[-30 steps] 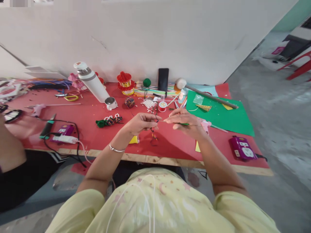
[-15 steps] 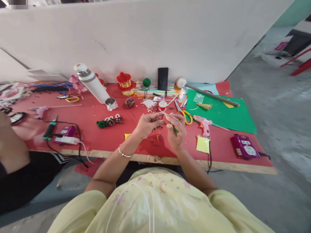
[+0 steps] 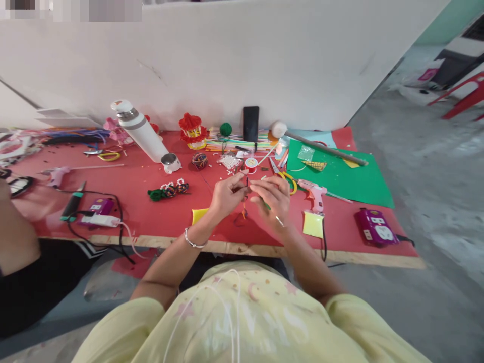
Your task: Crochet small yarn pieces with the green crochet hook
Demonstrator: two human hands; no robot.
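Observation:
My left hand (image 3: 228,194) is closed, thumb and forefinger pinching dark multicoloured yarn (image 3: 244,214) whose loose loops hang below the fingers. My right hand (image 3: 273,197) is wrapped round a thin crochet hook (image 3: 267,205) with a green grip; its metal end sticks out near the wrist. Both hands' fingertips nearly meet above the red tabletop, and the hook's tip is hidden among them. A strand leads back toward a ball of multicoloured yarn (image 3: 199,161). Left of my hands lies a green and multicoloured knitted piece with white beads (image 3: 168,188).
Behind my hands are a red thread spool (image 3: 250,165), white beads (image 3: 230,161) and yellow-handled scissors (image 3: 287,181). To the right lie a pink glue gun (image 3: 314,194) and a purple power socket (image 3: 378,227). A white flask (image 3: 141,133) stands left; a person's arm (image 3: 15,227) is at far left.
My right hand has turned and its fingers have stretched forward over the hook, so less of the green grip shows. The left hand keeps its pinch. The whole view has shifted slightly.

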